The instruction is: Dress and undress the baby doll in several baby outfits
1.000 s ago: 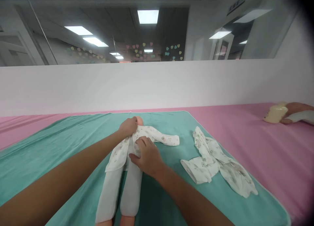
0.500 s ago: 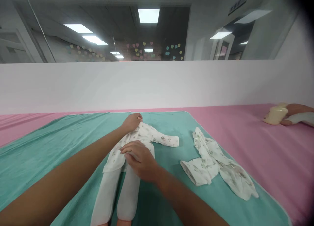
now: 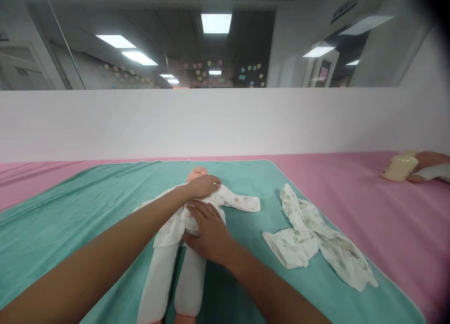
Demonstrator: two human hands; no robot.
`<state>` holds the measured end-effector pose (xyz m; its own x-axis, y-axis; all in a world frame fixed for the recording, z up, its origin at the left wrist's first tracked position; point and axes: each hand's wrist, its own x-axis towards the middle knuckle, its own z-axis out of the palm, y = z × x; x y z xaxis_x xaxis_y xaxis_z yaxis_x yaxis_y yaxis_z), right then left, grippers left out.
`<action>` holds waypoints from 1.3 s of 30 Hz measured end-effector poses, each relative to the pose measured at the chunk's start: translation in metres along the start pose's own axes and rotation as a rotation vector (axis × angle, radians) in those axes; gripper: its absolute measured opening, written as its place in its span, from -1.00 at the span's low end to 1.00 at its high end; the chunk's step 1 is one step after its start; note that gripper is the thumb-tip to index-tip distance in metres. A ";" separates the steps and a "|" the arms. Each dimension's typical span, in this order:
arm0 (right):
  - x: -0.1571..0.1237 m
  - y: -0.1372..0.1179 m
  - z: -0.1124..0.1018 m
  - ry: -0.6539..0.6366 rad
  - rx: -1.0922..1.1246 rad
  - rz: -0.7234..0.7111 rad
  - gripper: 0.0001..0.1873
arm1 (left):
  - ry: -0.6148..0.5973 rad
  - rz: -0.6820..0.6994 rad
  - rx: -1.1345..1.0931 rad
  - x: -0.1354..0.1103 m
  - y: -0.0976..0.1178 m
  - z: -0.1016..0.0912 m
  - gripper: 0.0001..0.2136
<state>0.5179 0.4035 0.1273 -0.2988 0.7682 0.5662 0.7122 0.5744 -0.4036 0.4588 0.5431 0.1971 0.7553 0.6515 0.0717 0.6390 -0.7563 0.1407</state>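
A baby doll [image 3: 197, 173] lies on its back on the teal blanket, legs toward me. It wears a white patterned baby shirt [image 3: 242, 203] and white leggings [image 3: 190, 282]. My left hand [image 3: 206, 186] is at the upper chest below the doll's face, fingers bent down on the shirt cloth and partly hidden. Just below it, my right hand [image 3: 213, 230] rests on the shirt front, open, with the thumb apart from the fingers. The far right sleeve lies stretched out on the blanket. My left forearm covers part of the other side of the shirt.
A crumpled white patterned baby garment [image 3: 309, 230] lies right of the doll on the teal blanket [image 3: 116, 197]. Pink cloth [image 3: 337, 174] spreads underneath. At the far right, another person's hand [image 3: 427, 162] is at a pale yellow bottle [image 3: 400, 168]. A white wall with a window stands behind.
My left hand has moved right and slightly down from the neck across the chest, uncovering the doll's face. My right hand has shifted slightly right, and its fingers now lie on the shirt.
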 end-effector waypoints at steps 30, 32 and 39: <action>-0.007 0.084 -0.006 0.033 0.004 0.507 -0.58 | 0.470 -0.284 -0.089 -0.059 -0.038 0.007 -0.74; -0.006 0.083 -0.001 0.010 0.125 0.524 -0.53 | 0.549 -0.437 -0.289 -0.087 -0.053 0.012 -0.75; -0.006 0.067 0.009 0.023 0.694 0.656 -0.54 | 0.249 -0.602 -0.915 -0.141 -0.060 0.042 -0.53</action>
<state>0.5619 0.4401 0.0905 0.0440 0.9953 0.0861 0.1950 0.0760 -0.9779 0.3206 0.4941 0.1373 0.2435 0.9673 -0.0717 0.4648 -0.0515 0.8839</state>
